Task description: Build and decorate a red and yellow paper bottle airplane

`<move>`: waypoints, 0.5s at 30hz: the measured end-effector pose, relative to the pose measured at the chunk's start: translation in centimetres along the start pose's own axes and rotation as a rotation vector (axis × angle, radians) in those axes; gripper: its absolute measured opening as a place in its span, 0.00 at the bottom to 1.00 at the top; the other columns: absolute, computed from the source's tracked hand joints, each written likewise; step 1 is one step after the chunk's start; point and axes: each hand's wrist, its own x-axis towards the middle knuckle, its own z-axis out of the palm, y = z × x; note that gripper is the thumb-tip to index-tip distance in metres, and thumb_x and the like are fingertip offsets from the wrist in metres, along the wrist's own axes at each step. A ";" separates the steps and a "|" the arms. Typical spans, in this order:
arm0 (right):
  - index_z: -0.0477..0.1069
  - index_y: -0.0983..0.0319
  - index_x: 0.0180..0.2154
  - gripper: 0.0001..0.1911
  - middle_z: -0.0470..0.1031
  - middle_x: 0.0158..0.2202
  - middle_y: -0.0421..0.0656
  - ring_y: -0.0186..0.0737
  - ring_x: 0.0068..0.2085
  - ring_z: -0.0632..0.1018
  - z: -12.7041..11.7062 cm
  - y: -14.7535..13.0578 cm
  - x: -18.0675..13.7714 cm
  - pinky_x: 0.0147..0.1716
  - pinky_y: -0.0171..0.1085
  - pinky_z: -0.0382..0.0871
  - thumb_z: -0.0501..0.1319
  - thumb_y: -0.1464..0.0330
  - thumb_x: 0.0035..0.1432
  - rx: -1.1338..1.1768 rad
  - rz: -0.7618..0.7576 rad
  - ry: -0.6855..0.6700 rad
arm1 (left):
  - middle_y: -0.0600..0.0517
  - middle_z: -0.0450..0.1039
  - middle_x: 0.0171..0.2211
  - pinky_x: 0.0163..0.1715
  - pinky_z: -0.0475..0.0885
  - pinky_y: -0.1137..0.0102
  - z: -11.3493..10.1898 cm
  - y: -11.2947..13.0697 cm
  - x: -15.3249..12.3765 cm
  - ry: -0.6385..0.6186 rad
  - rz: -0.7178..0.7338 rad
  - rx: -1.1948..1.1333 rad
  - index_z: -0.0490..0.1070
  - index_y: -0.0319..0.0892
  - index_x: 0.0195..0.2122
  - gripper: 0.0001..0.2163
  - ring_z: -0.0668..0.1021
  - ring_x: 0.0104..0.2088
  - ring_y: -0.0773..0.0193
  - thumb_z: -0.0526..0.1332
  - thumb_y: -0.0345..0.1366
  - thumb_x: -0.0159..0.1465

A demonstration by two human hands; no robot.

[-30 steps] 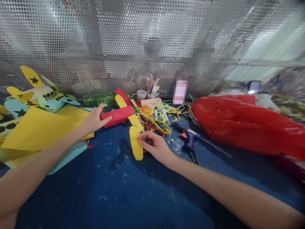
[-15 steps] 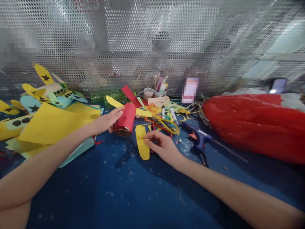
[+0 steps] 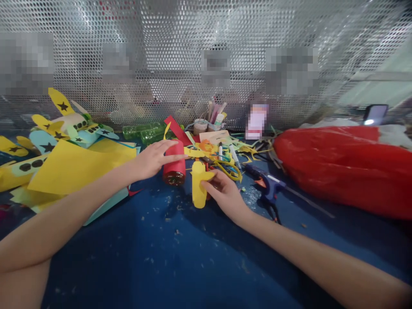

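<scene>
My left hand [image 3: 153,158] rests flat on a bottle wrapped in red paper [image 3: 174,163], whose bottom end faces me. Yellow paper wings [image 3: 193,152] stick out from the bottle's sides. My right hand [image 3: 223,192] pinches a yellow paper cut-out [image 3: 198,183] just right of the bottle, lifting it off the blue table [image 3: 180,257].
Yellow paper sheets [image 3: 74,167] and finished paper planes with black stars [image 3: 64,124] lie at the left. Green bottles [image 3: 144,131], a cup of pens [image 3: 214,118], markers and paper scraps sit behind. A blue glue gun [image 3: 267,184] and a red plastic bag [image 3: 344,165] are at the right. Perforated metal wall behind.
The red bottle has been turned so its bottom faces me, with my left hand shifting on top of it. My right hand has raised the yellow cut-out toward the bottle.
</scene>
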 end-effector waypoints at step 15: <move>0.67 0.58 0.29 0.06 0.76 0.28 0.43 0.43 0.29 0.75 -5.5 -3.0 1.2 0.27 0.37 0.62 0.64 0.65 0.52 -1.087 -0.011 -0.157 | 0.43 0.69 0.57 0.61 0.55 0.54 -1.1 2.5 1.7 -0.110 0.071 0.038 0.64 0.44 0.60 0.33 0.67 0.60 0.47 0.67 0.50 0.55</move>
